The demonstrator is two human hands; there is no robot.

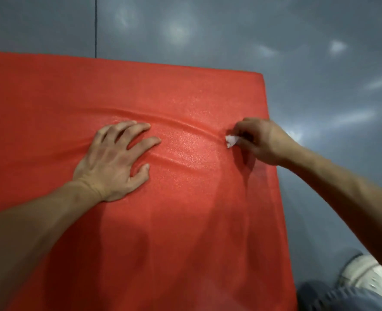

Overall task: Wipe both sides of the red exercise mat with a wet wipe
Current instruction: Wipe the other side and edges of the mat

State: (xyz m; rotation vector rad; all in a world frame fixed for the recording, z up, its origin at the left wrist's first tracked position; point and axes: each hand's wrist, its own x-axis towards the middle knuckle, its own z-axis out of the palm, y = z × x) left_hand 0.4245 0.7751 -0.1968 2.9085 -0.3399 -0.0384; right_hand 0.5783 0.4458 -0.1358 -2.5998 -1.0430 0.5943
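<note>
The red exercise mat (140, 90) lies flat on a grey floor and fills most of the head view. Its far right corner shows at the upper right. My left hand (113, 160) presses flat on the mat near the middle, fingers spread. My right hand (259, 140) is near the mat's right edge and pinches a small crumpled white wet wipe (231, 140) against the surface. A shallow crease runs across the mat between the two hands.
Shiny grey floor (320, 52) surrounds the mat at the back and right, with a dark seam at the upper left. My leg in blue jeans and a white shoe (362, 274) sit at the lower right beside the mat's edge.
</note>
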